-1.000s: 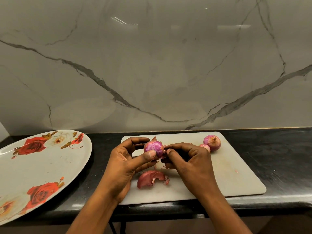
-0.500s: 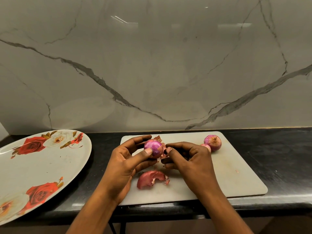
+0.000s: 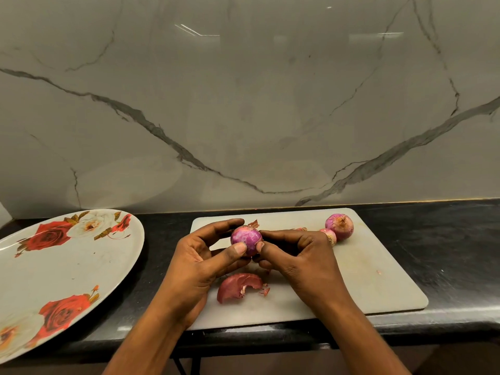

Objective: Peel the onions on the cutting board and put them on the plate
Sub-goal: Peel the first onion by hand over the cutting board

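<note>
I see the rose-patterned plate (image 3: 81, 255) at the left end of the black counter (image 3: 460, 253), with only a few small specks on its white face. The cutting board (image 3: 378, 280) lies at the counter's front edge, well apart from the plate. Above the board's left half, my view shows the left hand (image 3: 194, 266) cupping a partly peeled onion (image 3: 245, 238), thumb and curled fingers round it. The right hand (image 3: 305, 261) meets it from the other side, thumb and forefinger pinching at the onion's right flank. A loose peel (image 3: 238, 286) lies on the board below the hands. Near the board's far right corner sits a second onion (image 3: 339, 226), with a small onion (image 3: 329, 235) touching it, partly hidden by the right knuckles.
</note>
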